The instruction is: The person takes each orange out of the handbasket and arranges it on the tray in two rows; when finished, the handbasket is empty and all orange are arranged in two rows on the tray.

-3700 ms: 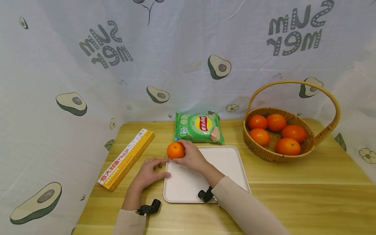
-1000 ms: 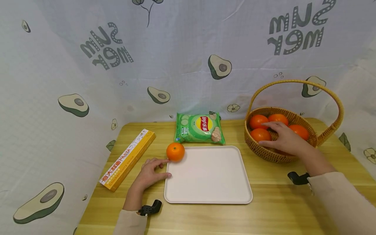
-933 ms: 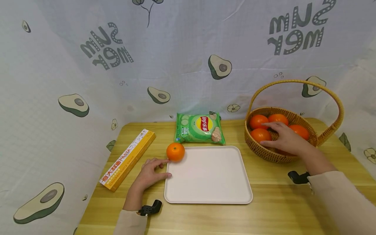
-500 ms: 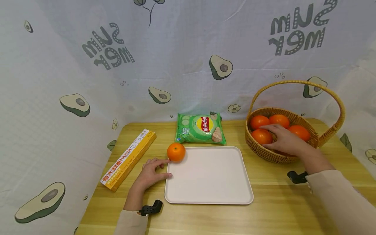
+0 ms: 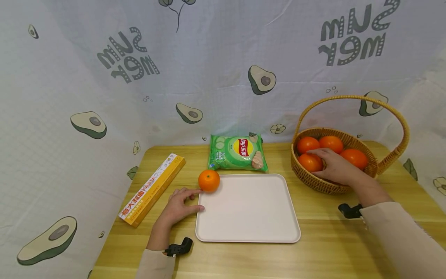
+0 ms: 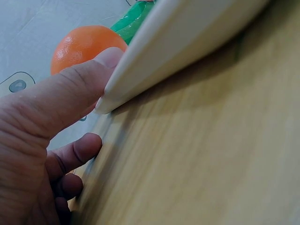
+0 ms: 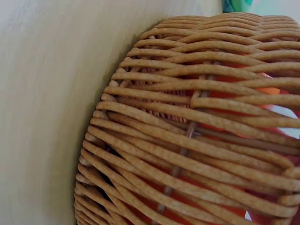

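Observation:
The right hand (image 5: 336, 167) reaches into the wicker basket (image 5: 310, 182), thumb and fingers around the front-left orange fruit (image 5: 309, 162). Other orange fruits (image 5: 354, 158) lie behind and beside it; the hand hides part of the basket's inside. In the right wrist view the woven wall (image 7: 187, 112) hides most of that hand. At the left edge of the white tray (image 5: 249, 209), the left hand (image 5: 177, 207) rests with its thumb and a fingertip touching the rim. One orange fruit (image 5: 209, 180) sits on the tray's back-left corner, just beyond the left fingers.
A green chip bag (image 5: 237, 152) lies behind the tray. The yellow pasta box (image 5: 152, 190) lies slanted left of the left hand. The basket's tall handle (image 5: 352, 97) arches above the fruits. A printed cloth (image 5: 216, 54) hangs behind the wooden table (image 5: 230, 259).
The right hand has gone from the fruit at the tray's corner to the basket, and its fingers have closed around the front-left fruit. The left hand has stayed at the tray.

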Tool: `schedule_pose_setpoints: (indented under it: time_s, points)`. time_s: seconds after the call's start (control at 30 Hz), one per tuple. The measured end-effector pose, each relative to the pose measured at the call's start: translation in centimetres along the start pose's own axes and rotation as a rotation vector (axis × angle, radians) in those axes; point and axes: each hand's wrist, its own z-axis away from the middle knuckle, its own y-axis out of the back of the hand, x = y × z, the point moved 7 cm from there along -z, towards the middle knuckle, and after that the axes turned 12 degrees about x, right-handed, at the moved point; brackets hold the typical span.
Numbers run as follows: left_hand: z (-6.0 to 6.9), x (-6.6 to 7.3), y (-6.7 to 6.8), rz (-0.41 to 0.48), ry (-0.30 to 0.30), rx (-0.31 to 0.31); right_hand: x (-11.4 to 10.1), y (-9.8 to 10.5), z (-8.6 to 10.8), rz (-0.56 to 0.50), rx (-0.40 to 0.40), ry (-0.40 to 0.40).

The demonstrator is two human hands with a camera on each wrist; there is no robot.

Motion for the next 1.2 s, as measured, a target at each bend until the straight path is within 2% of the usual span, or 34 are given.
schedule_pose_setpoints:
  time_s: [0.63, 0.83, 1.2]
  points:
    - [0.0, -0.1, 0.0, 0.005, -0.005, 0.011, -0.4, 0.0, -0.2, 0.056, 0.019, 0.026]
    - [-0.1, -0.2, -0.1, -0.005, -0.017, 0.015, -0.5, 0.8, 0.0, 0.051, 0.026, -0.017]
    - [-0.1, -0.2, -0.1, -0.008, -0.007, 0.008, -2.5, 4.3, 0.7, -0.038, 0.207, -0.019]
